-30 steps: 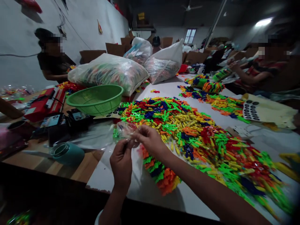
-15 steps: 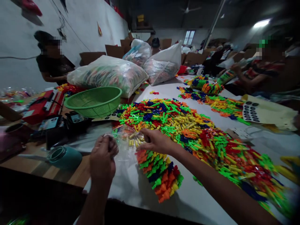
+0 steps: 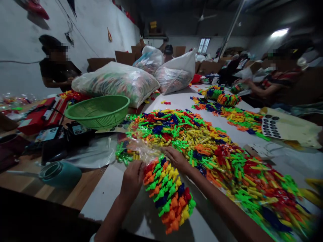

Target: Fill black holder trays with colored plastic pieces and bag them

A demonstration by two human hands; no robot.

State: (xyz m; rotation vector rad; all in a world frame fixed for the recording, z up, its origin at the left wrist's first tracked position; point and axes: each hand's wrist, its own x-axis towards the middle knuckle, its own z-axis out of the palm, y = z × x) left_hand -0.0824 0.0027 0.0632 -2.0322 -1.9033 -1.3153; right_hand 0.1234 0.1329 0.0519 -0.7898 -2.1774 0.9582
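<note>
Currently, the two hands stand apart, one on either side of a block of stacked plastic figures (image 3: 169,196) at the near edge of the white tabletop (image 3: 103,191). The left hand (image 3: 132,178) has its fingers curled and clamped on a clear plastic bag (image 3: 146,151) at the upper left corner of the block. The right hand (image 3: 178,159), fingers extended, lies at the upper right corner; whether it grips the film cannot be told. The block slants toward the lower right, its rows orange, green, yellow, blue and red. Directly beyond lies a broad pile of loose coloured pieces (image 3: 202,134), with yellow sticks among them. To the left are a green basket (image 3: 98,116), a flat clear plastic sheet (image 3: 97,156) and a teal cup (image 3: 62,174). Bulging translucent sacks (image 3: 118,79) rest behind the basket.
</note>
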